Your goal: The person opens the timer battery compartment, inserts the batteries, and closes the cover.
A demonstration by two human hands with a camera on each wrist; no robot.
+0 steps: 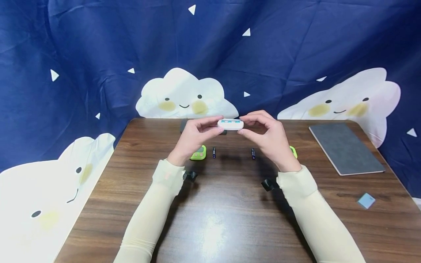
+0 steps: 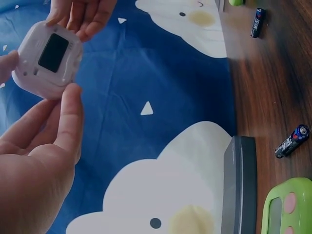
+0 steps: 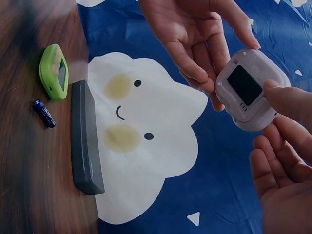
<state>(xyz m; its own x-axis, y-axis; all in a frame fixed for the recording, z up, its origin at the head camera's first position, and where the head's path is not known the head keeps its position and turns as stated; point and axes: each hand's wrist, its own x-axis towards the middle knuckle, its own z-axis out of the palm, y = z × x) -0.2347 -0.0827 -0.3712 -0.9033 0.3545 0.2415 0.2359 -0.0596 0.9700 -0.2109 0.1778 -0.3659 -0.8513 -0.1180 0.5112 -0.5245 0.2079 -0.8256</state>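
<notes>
A small white rounded device, looking like a digital timer (image 1: pixel 231 125), is held up between both hands above the far part of the table. My left hand (image 1: pixel 194 136) pinches its left end between thumb and fingers. At the opposite end, my right hand (image 1: pixel 268 137) grips it the same way. A black rectangle (image 2: pixel 53 52) shows on the white back in the left wrist view. Below the hands lie two dark blue batteries, one (image 1: pixel 214 152) to the left and one (image 1: pixel 253 153) to the right. A green timer (image 1: pixel 198 155) with pink buttons lies by my left wrist.
Behind my left hand stands a dark grey box (image 2: pixel 241 185) near the table's far edge. Another green item (image 1: pixel 294 151) is mostly hidden by my right wrist. A grey notebook (image 1: pixel 345 148) and a blue square pad (image 1: pixel 366 200) lie to the right. A patterned curtain (image 1: pixel 210 47) hangs behind.
</notes>
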